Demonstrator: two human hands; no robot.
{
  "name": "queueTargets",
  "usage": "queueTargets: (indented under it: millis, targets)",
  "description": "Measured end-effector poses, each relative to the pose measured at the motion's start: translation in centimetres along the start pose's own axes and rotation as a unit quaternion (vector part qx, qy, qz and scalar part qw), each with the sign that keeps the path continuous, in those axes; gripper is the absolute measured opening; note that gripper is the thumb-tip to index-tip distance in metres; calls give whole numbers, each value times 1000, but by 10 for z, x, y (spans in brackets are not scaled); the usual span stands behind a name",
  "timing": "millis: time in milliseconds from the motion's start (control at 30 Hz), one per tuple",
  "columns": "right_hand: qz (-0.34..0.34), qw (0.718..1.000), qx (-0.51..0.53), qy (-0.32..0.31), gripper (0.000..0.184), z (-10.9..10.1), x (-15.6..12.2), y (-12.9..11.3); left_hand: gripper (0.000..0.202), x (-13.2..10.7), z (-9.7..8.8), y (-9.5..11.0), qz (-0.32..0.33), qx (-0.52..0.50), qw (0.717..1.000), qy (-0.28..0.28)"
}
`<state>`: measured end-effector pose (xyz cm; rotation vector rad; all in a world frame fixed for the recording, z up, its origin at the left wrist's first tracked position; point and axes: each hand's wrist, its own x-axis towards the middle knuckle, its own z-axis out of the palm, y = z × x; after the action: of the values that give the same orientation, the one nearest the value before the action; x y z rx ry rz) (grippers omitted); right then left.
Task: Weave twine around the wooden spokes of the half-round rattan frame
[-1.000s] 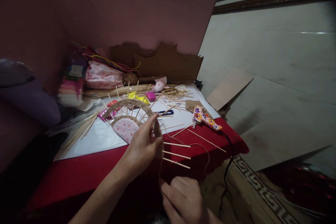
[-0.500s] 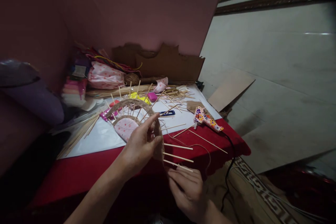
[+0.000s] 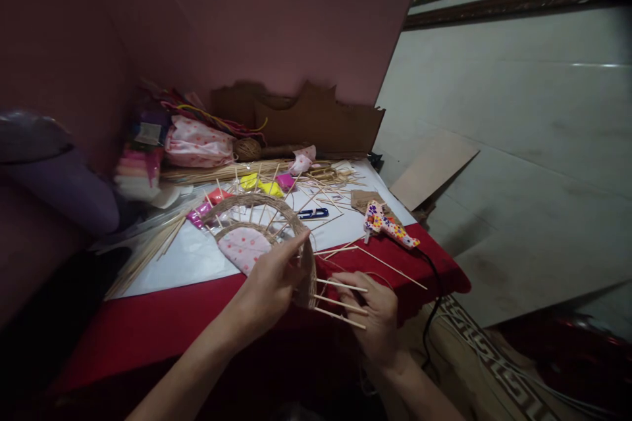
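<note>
My left hand (image 3: 274,276) is closed round the edge of a half-round woven twine piece (image 3: 279,204), its thumb and fingers on the twine band. Wooden sticks (image 3: 340,300) stick out of that band like spokes, and a pink spotted fabric panel (image 3: 244,248) fills its inner arch. Just to the right, my right hand (image 3: 370,309) is beside the lowest sticks, its fingers pinched together on a thin strand of twine (image 3: 380,277). Part of the strand is hidden by the fingers.
A flowered glue gun (image 3: 390,225) lies at the table's right, its black cord hanging over the edge. Loose sticks (image 3: 392,268), a blue cutter (image 3: 313,213) and yellow packets (image 3: 270,188) lie on the white sheet. Behind are a twine ball (image 3: 247,149) and torn cardboard (image 3: 320,118).
My right hand has moved up from below the sticks to beside them. The woven piece and my left hand have shifted slightly right and down.
</note>
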<state>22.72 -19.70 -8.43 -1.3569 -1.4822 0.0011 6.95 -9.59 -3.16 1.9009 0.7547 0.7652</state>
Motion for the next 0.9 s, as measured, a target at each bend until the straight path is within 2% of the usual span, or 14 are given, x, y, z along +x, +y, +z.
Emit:
queueTargets:
  millis: [100,200,267,333,433,567,700,800,900]
  targets:
    - [0,1000,-1,1,13,2,1,5,45,-8,5,-8,91,109,990,3]
    - [7,1000,1,-1,14,3,1,7,34,-16,10,-13,179,233,953,78]
    - [19,1000,8,-1,15,4,1,8,25,-20,13,-14,221,276,927,124]
    - [29,999,15,7,15,4,1,7,18,-25,16,-16,256,271,916,149]
    - [36,999,16,18,14,5,2,6,10,-31,21,-19,275,255,913,158]
    - [48,998,23,26,13,6,3,3,10,-34,28,-21,321,276,888,179]
    - [52,998,28,35,10,9,6,0,11,-32,31,-23,381,338,849,137]
    - [51,998,26,40,9,9,8,-2,15,-30,30,-27,428,332,829,135]
    - [56,997,18,44,8,7,9,-2,20,-30,28,-30,453,318,821,142]
